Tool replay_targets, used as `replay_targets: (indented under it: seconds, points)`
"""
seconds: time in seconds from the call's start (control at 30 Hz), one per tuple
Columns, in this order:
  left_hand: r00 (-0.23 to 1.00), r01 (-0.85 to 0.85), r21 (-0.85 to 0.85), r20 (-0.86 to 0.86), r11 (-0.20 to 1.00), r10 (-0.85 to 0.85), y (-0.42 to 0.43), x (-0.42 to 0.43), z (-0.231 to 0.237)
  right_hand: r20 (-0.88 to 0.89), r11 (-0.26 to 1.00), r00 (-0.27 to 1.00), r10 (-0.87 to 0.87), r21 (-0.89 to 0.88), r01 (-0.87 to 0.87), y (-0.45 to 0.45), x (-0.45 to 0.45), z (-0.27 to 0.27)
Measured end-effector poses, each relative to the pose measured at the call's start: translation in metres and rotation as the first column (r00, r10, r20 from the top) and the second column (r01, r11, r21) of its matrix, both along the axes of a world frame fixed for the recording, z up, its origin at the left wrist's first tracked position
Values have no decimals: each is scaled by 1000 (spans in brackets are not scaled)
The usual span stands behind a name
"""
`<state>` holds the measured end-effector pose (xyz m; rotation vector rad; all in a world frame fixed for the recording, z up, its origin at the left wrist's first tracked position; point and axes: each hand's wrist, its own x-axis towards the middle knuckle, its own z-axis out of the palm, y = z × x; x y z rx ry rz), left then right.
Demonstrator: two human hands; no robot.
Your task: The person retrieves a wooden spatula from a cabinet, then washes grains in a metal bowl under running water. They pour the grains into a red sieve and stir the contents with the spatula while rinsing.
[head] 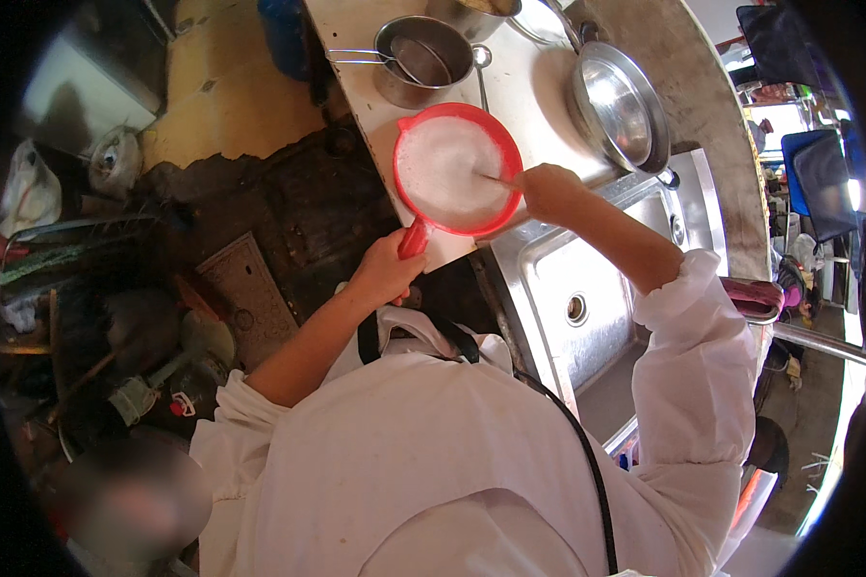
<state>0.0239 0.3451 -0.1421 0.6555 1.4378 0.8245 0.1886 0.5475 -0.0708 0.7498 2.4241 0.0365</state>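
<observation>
A red plastic strainer or bowl with a handle [449, 169] holds a white, foamy or powdery mass near the corner of the pale worktop. My left hand [388, 268] is closed around its red handle. Over the right rim, my right hand [548, 193] grips the end of a thin utensil [494, 179], whose tip is in the white mass; its kind cannot be told. What lies beneath the red vessel is hidden. Just beyond it are a metal pot [418, 88] with a wire-handled strainer [422, 60] inside and a metal ladle or spoon [482, 58].
At the right stand a large metal pan [613, 104] and a steel sink [577, 267] with a drain. Another metal pot [473, 16] stands at the worktop's far end. A grey slab [249, 296] and cluttered containers lie low at the left.
</observation>
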Motion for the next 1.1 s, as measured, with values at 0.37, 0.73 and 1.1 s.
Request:
replay_targets:
  seconds: [0.37, 0.73, 1.1]
  points:
    - [1000, 1, 23, 21, 1000, -2, 0, 0, -6, 181, 311, 566, -804, -683, 660, -31, -21, -8]
    - [999, 17, 4, -27, 1000, -17, 1, 0, -4, -54, 127, 177, -983, -894, 429, -18, -30, -42]
    - [1000, 19, 14, 5, 1000, -19, 1, 0, -6, -337, 979, 923, -186, 15, 202, -27, -35, -23]
